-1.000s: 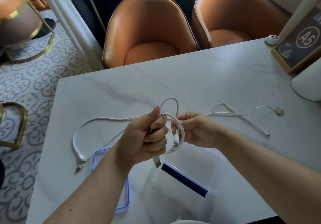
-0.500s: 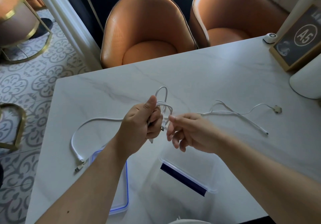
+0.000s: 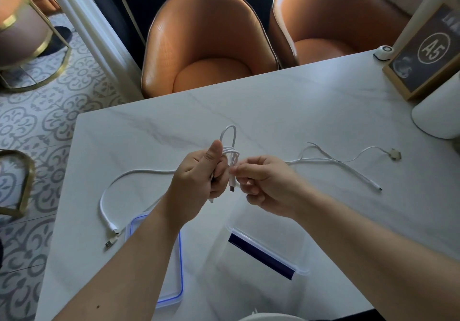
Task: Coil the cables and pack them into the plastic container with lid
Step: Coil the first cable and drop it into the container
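Nearest you at the bench's near edge: lid (image 3: 155, 258) with the blue seal lies flat, left of centre, mostly under your left forearm. Clear plastic container (image 3: 263, 251) sits just right of it, open, dark strip along its rim, nothing visible inside. It's hard to see against the marble, so an elbow sweep could knock it off the near edge

Mid-bench, held above the surface: left hand (image 3: 199, 181) is fisted round the bundled white cable (image 3: 230, 151), thumb up, one loop sticking out the top. Right hand (image 3: 266, 183) has fingertips pinched narrow on the strand by the plug end, which hangs between your hands

Risks:
- the wrap looks loose; ease the left fist before the tail is tucked and I'd expect the loops to spring open
- pulling the tail hard bends it sharply at the plug, bad for the strain relief
- the thick white cable (image 3: 109, 201) runs from behind your left hand toward the left edge, its plug near the lid's corner. Can't tell if it touches the bundle; if it does, lifting will drag it

Farther right, a thin cable (image 3: 331, 158) lies uncoiled toward the right edge, strands crossing. Grab one end carelessly and it'll likely knot
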